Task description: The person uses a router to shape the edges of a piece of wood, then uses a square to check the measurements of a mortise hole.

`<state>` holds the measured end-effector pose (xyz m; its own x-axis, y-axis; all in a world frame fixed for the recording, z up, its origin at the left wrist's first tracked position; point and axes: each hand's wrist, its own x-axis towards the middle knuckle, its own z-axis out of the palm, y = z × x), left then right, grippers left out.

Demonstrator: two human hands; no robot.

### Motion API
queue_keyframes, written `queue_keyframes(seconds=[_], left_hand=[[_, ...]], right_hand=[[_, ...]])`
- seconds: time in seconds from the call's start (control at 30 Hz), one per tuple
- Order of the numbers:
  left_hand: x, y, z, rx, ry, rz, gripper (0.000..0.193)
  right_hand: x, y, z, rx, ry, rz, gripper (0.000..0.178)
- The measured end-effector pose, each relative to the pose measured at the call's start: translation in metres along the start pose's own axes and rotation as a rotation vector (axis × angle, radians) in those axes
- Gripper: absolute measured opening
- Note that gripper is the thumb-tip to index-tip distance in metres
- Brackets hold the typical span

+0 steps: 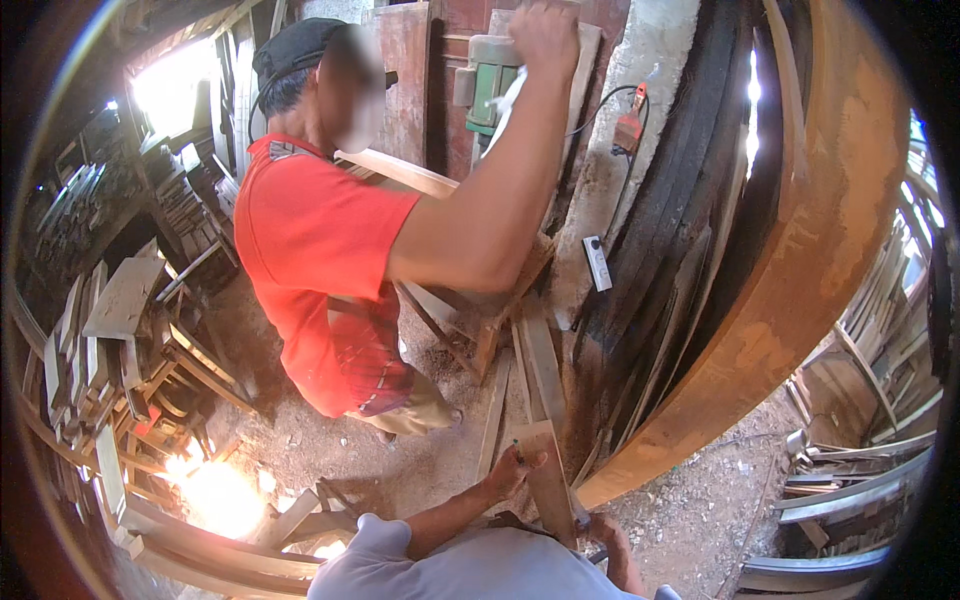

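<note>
A flat wooden board [548, 485] stands lengthwise in front of my body. My left hand [510, 474] is closed on its left edge, with the thumb lying across its face. Close to the board's near end, on the right, is my right hand [607, 535]. It looks curled beside a small pale bluish piece, but its fingers are mostly hidden, so what it holds cannot be made out. Longer wooden strips [537, 360] lie beyond the board.
A person in a red shirt [325, 250] stands ahead with one arm raised by a green machine [492, 95]. A large curved timber [770, 290] rises on the right. A paintbrush [628, 128] and white power strip [597, 263] rest on a concrete post. Lumber [125, 300] is stacked left.
</note>
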<state>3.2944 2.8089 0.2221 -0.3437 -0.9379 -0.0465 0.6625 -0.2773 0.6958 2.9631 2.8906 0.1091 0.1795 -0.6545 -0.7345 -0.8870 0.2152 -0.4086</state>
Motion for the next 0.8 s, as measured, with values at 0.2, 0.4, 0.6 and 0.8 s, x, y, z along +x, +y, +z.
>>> queue_keyframes(seconds=[0.2, 0.4, 0.6, 0.8], left_hand=[[-0.006, 0.011, 0.005, 0.013, 0.053, -0.003, 0.033], [-0.008, 0.006, -0.001, 0.027, 0.079, -0.001, 0.032], [0.009, 0.005, 0.004, 0.184, 0.115, 0.020, 0.039], [0.009, 0.017, 0.000, 0.368, 0.142, 0.076, 0.038]], right_hand=[[-0.022, -0.029, -0.008, 0.109, 0.010, -0.017, 0.027], [-0.038, -0.062, -0.013, 0.123, 0.069, 0.045, 0.035], [-0.006, -0.015, 0.003, 0.194, 0.269, 0.045, 0.047], [-0.005, -0.016, 0.004, 0.312, 0.387, -0.083, 0.024]])
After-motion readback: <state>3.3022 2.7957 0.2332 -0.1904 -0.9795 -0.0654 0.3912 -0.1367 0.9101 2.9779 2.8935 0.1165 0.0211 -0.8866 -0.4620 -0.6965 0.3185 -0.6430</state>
